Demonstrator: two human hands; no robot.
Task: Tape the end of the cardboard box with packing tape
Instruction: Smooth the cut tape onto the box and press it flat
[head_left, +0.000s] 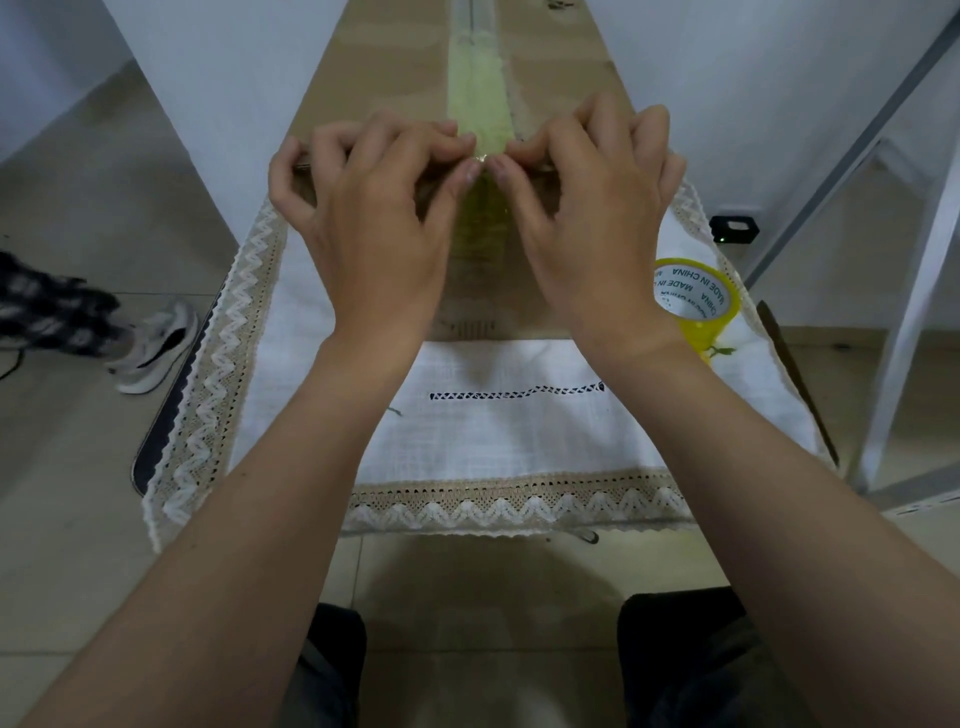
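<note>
Long brown cardboard box (395, 67) lies on white lace-trimmed cloth surface (498, 431), near end facing person. Left hand (379, 208) & right hand (587, 208) both at top near edge, fingertips pinched narrow on yellowish clear packing tape strip (478, 93) along centre seam. Yellow tape roll (696, 301) stands on cloth, right of box.
</note>
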